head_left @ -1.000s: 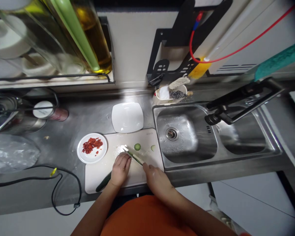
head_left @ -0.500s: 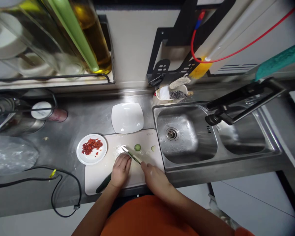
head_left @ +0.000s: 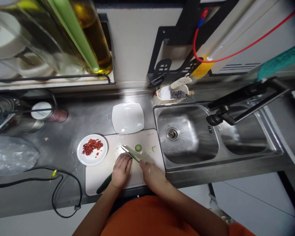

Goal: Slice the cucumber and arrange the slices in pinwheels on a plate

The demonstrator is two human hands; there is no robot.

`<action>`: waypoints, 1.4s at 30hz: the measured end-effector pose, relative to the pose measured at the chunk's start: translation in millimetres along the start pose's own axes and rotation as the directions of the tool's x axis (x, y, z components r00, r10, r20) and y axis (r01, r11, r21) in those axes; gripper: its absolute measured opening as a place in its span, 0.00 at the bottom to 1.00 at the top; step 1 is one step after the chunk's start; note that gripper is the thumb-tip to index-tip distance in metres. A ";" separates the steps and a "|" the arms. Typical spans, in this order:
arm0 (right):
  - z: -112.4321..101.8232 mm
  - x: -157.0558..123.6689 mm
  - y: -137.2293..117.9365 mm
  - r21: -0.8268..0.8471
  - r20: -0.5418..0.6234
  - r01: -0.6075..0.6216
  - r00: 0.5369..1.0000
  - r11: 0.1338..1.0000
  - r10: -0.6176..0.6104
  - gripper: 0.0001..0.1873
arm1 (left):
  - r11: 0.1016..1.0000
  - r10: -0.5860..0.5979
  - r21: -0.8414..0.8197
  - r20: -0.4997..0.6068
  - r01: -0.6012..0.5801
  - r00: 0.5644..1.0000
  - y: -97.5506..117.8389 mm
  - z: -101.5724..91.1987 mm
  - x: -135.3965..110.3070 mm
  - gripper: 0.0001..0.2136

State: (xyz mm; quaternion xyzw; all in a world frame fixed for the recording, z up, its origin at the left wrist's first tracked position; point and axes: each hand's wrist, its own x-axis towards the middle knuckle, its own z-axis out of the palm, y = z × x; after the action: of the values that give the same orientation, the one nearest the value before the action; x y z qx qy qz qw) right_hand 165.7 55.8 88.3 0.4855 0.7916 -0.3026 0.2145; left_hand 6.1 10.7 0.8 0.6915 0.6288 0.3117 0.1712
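A white cutting board lies at the counter's front edge. My left hand presses down on a dark green cucumber, fingers curled over it. My right hand is closed round the handle of a knife, whose blade angles up-left just past the left fingertips. Two cut cucumber slices lie on the board beyond the blade, one nearer the right edge.
A round plate of chopped red chilli sits left of the board, a square white plate behind it. A double steel sink with a black tap is on the right. A black cable loops at front left.
My right hand and the knife have shifted slightly left and up along the cucumber. The left hand stays almost in place.
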 end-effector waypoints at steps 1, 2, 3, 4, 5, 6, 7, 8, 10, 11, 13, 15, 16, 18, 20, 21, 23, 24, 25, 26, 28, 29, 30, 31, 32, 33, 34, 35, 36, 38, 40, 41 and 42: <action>0.6 1.0 -0.1 -0.001 0.002 0.002 1.000 1.000 -0.002 0.20 | 1.000 -0.002 -0.002 0.004 0.002 1.000 -0.1 0.1 -0.1 0.08; 1.1 2.0 -0.4 -0.002 0.003 0.003 1.000 1.000 -0.003 0.20 | 1.000 -0.004 -0.003 0.007 0.004 1.000 -0.3 0.1 -0.2 0.08; 1.4 2.8 -0.9 -0.005 0.004 0.000 1.000 1.000 0.000 0.20 | 1.000 -0.007 -0.005 0.008 0.007 1.000 -0.4 0.2 -0.3 0.08; 1.5 3.6 -1.5 -0.009 0.004 -0.004 1.000 1.000 0.004 0.19 | 1.000 -0.010 -0.006 0.008 0.010 1.000 -0.6 0.3 -0.5 0.08; 1.6 4.5 -2.2 -0.015 0.002 -0.008 1.000 1.000 0.008 0.19 | 1.000 -0.011 -0.007 0.008 0.011 1.000 -0.7 0.3 -0.6 0.08; 1.6 5.5 -2.9 -0.021 0.000 -0.013 1.000 1.000 0.013 0.18 | 1.000 -0.011 -0.008 0.007 0.011 1.000 -0.9 0.4 -0.8 0.08; 1.6 6.8 -3.8 -0.028 -0.001 -0.014 1.000 1.000 0.014 0.18 | 1.000 -0.010 -0.009 0.006 0.010 1.000 -1.1 0.6 -0.9 0.08; 1.8 8.3 -4.6 -0.033 -0.002 -0.012 1.000 0.999 0.012 0.18 | 1.000 -0.008 -0.009 0.006 0.008 1.000 -1.4 0.7 -1.0 0.08; 2.9 12.2 -6.1 -0.036 -0.001 -0.004 1.000 0.999 0.004 0.18 | 1.000 -0.005 -0.008 0.007 0.005 1.000 -1.9 1.1 -1.2 0.09; 4.1 14.4 -6.7 -0.035 -0.002 -0.002 1.000 0.999 0.001 0.18 | 1.000 -0.005 -0.007 0.006 0.005 1.000 -2.2 1.3 -1.3 0.09; 7.9 18.3 -7.2 -0.032 -0.013 -0.004 1.000 0.999 0.004 0.19 | 1.000 -0.005 -0.006 0.003 0.005 1.000 -2.5 1.7 -1.6 0.09; 13.3 21.0 -6.8 -0.028 -0.032 -0.006 0.999 1.000 0.005 0.19 | 1.000 -0.004 -0.008 0.002 0.004 1.000 -2.6 1.8 -1.8 0.09; 16.3 21.8 -6.1 -0.025 -0.043 -0.003 0.999 1.000 0.002 0.19 | 1.000 -0.004 -0.010 0.002 0.004 1.000 -2.5 1.7 -1.9 0.09; 21.6 22.9 -3.9 -0.010 -0.061 0.004 0.998 1.000 -0.004 0.19 | 1.000 -0.006 -0.016 0.003 0.006 1.000 -2.2 1.4 -1.9 0.09; 24.8 23.6 -0.8 0.013 -0.071 0.007 0.997 1.000 -0.006 0.20 | 1.000 -0.010 -0.022 0.003 0.010 1.000 -2.0 1.1 -1.8 0.10; 25.2 23.9 1.0 0.028 -0.072 0.007 0.997 1.000 -0.005 0.21 | 1.000 -0.012 -0.025 0.003 0.012 1.000 -1.9 0.9 -1.7 0.10; 23.3 23.9 4.7 0.064 -0.065 0.000 0.998 0.998 0.004 0.21 | 1.000 -0.015 -0.027 0.003 0.015 1.000 -1.7 0.8 -1.6 0.10; 21.1 23.3 6.4 0.083 -0.058 -0.006 0.998 0.997 0.011 0.21 | 1.000 -0.016 -0.026 0.004 0.016 1.000 -1.7 0.7 -1.6 0.10; 18.3 22.2 8.0 0.101 -0.049 -0.015 0.999 0.995 0.020 0.20 | 1.000 -0.016 -0.025 0.006 0.016 1.000 -1.6 0.7 -1.5 0.10; 14.9 20.4 9.4 0.114 -0.040 -0.026 0.999 0.993 0.030 0.19 | 1.000 -0.015 -0.025 0.009 0.015 1.000 -1.6 0.7 -1.4 0.10; 7.3 15.0 12.0 0.116 -0.036 -0.050 0.998 0.992 0.054 0.17 | 1.000 -0.016 -0.026 0.015 0.016 1.000 -1.6 0.5 -1.0 0.10; 3.5 11.7 13.3 0.105 -0.046 -0.059 0.997 0.993 0.064 0.17 | 0.999 -0.018 -0.027 0.018 0.019 1.000 -1.6 0.2 -0.7 0.10; 0.1 8.3 14.9 0.090 -0.063 -0.065 0.995 0.994 0.071 0.16 | 0.999 -0.023 -0.025 0.023 0.023 0.999 -1.6 -0.5 -0.2 0.10; -2.7 5.1 16.8 0.076 -0.087 -0.058 0.994 0.995 0.065 0.15 | 0.999 -0.028 -0.021 0.029 0.028 0.999 -1.5 -1.6 0.5 0.10; -4.7 2.4 19.2 0.064 -0.114 -0.045 0.992 0.997 0.052 0.14 | 0.999 -0.033 -0.016 0.036 0.033 0.999 -1.1 -3.2 1.3 0.10; -5.7 0.5 22.0 0.054 -0.143 -0.027 0.989 0.998 0.034 0.13 | 0.999 -0.035 -0.010 0.045 0.035 0.998 -0.5 -5.4 2.2 0.10; -5.8 -0.7 25.1 0.045 -0.172 -0.005 0.985 0.999 0.013 0.13 | 0.999 -0.034 -0.006 0.052 0.034 0.998 0.7 -8.3 3.3 0.09; -4.9 -0.9 28.3 0.034 -0.201 0.012 0.980 0.999 -0.005 0.13 | 0.999 -0.031 -0.004 0.054 0.032 0.998 2.4 -11.6 4.6 0.09; -3.1 -0.4 31.4 0.022 -0.227 0.028 0.974 0.999 -0.022 0.14 | 1.000 -0.028 -0.005 0.048 0.029 0.998 4.6 -15.2 6.2 0.09; 2.1 2.1 36.3 -0.004 -0.270 0.042 0.962 0.999 -0.041 0.15 | 0.999 -0.028 -0.016 0.013 0.028 1.000 10.7 -21.9 10.6 0.08; 7.6 5.1 38.6 -0.024 -0.292 0.026 0.956 0.999 -0.032 0.15 | 0.999 -0.039 -0.014 -0.025 0.038 0.999 17.8 -25.9 17.2 0.07; 9.9 6.2 38.7 -0.032 -0.296 0.011 0.955 0.999 -0.020 0.14 | 0.999 -0.046 -0.001 -0.030 0.047 0.998 21.0 -26.2 21.4 0.06; 11.6 6.8 38.3 -0.038 -0.295 -0.002 0.955 0.999 -0.010 0.13 | 0.998 -0.054 0.021 -0.023 0.054 0.998 23.9 -25.3 26.0 0.07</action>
State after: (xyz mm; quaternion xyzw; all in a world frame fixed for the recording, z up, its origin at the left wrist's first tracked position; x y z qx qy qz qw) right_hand 197.7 65.4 65.2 0.5195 0.8214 -0.2120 0.1024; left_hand 8.4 28.5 40.3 0.6724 0.6525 0.3079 0.1652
